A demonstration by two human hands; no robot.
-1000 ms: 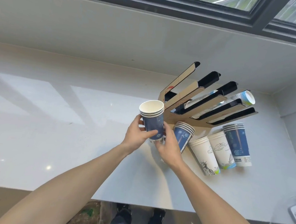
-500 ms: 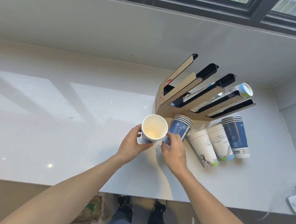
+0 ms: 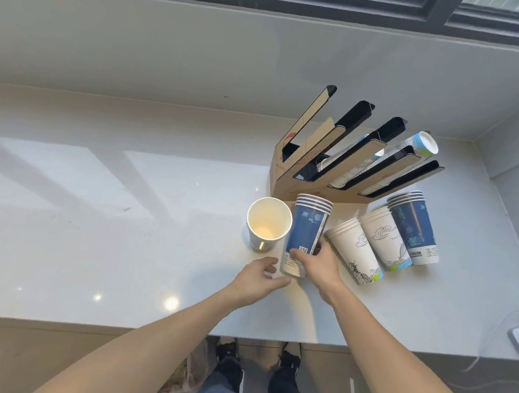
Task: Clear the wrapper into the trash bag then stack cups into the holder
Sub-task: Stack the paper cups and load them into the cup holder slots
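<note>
the left hand lay loose on the surface, fingers spread and holding nothing. just beyond it stood the upright white cup. the right hand gripped the blue cup stack, rims pointing away toward the cardboard holder. right of that hand lay three more cup stacks.

A blue cup stack is gripped near its base by the right hand; the left hand is held open beside it, on the bench, near an upright white cup.
</note>
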